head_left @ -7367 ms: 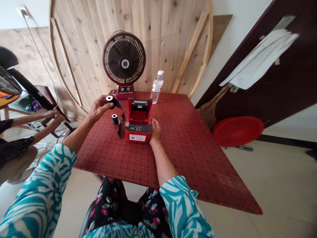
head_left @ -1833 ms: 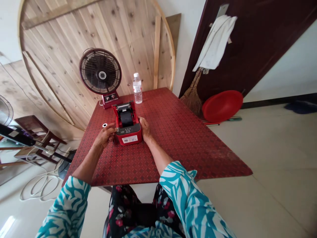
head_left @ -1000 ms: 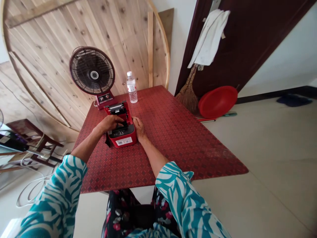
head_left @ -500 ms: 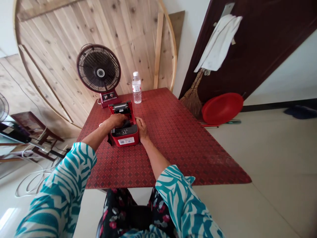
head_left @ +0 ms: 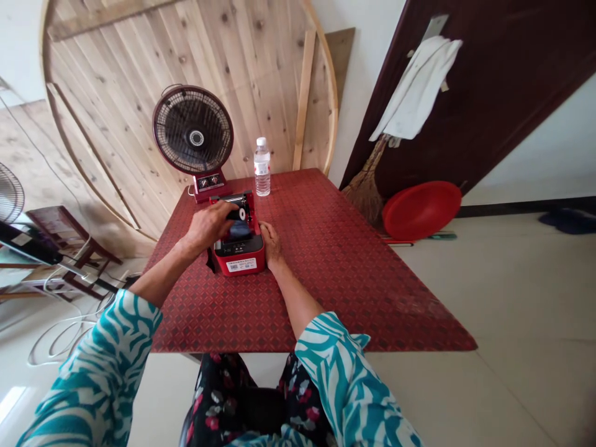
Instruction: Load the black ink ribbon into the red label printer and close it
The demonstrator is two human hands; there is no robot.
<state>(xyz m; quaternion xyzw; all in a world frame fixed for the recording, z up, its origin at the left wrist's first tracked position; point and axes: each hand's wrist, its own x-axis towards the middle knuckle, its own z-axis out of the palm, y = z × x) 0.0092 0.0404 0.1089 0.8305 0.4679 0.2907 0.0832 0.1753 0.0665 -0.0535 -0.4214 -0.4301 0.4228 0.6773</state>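
- The left hand's fingers [head_left: 218, 214] are fanned and slightly curved over the open compartment, reaching toward a black roll with a white core [head_left: 242, 213]; whether they touch it, I can't tell, and they clearly hold nothing.
- A moment ago that left hand [head_left: 207, 226] pressed low into the compartment; now it has lifted and drawn back toward 9 o'clock, leaving the roll's white core showing.
- The right hand's fingers [head_left: 270, 239] lie close together against the right side of the red thermal printer [head_left: 239, 264], much as before, without a clear grip.
- The printer sits near the table's middle, its lid [head_left: 230, 198] raised at 12 o'clock.
- A black strip [head_left: 210, 261] hangs at the printer's 9 o'clock, just beside its housing.
- Both forearms slope up from the near table edge, the left wrist bent and raised, the right arm low; teal-and-white sleeves [head_left: 335, 366] cover the arms to the wrists' far side.
- On the red patterned tabletop [head_left: 326, 279], a desk fan [head_left: 192, 130] stands at the printer's 11 o'clock and a water bottle [head_left: 262, 167] at 1 o'clock.
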